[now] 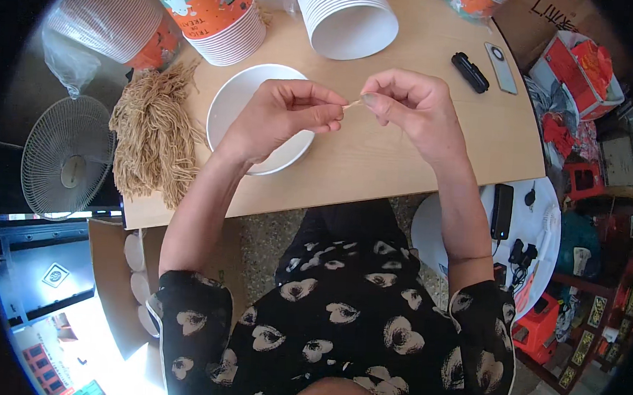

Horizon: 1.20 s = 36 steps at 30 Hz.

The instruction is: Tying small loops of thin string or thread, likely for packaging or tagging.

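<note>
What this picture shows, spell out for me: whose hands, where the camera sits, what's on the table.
No machine here: a person works bare-handed. This picture comes from a fisheye camera worn on their head, looking down, so straight edges curve. The left hand and right hand pinch a thin tan strand between them. On the table lie a tan bundle of strands, a white bowl partly hidden by the left hand, stacked tubs, a black oblong object and what looks like a phone.
</note>
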### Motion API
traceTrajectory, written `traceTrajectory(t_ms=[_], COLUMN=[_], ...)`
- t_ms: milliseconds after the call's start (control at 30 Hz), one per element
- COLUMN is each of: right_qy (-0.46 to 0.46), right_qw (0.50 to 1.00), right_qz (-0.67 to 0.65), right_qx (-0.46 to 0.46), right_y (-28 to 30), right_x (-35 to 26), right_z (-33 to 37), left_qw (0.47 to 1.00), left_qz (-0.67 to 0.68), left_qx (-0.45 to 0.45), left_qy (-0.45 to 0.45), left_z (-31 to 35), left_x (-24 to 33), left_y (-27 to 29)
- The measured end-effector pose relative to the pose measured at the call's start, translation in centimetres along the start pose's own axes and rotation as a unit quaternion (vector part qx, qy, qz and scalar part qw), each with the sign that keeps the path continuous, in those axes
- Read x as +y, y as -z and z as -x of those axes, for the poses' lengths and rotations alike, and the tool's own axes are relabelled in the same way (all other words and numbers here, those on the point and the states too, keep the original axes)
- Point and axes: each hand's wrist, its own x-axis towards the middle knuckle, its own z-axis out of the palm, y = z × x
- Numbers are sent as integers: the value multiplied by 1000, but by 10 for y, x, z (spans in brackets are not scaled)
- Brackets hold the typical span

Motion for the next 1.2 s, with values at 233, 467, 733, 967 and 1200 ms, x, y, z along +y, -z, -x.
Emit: traceTrajectory(t_ms=[233,467,733,967,1200], right_qy=[0,18,60,158,106], right_qw=[1000,1000,988,974,988], right_qz=[12,15,140,149,102], right_qx=[-6,-8,10,58,48], right_y=[-3,-14,-20,-21,-19], right_x=[4,11,9,21,22], right_z=[1,5,15,10,13], left_qw=[998,1000,990,995,998], left_qz=[-60,20,127,86,55], left_qx=[6,-6,-20,-15,-13], left_qy=[-19,6,52,41,28], left_z=[5,7,7,4,6], left_x=[-3,-6,-6,-5,-8], left_y=[1,5,7,2,3])
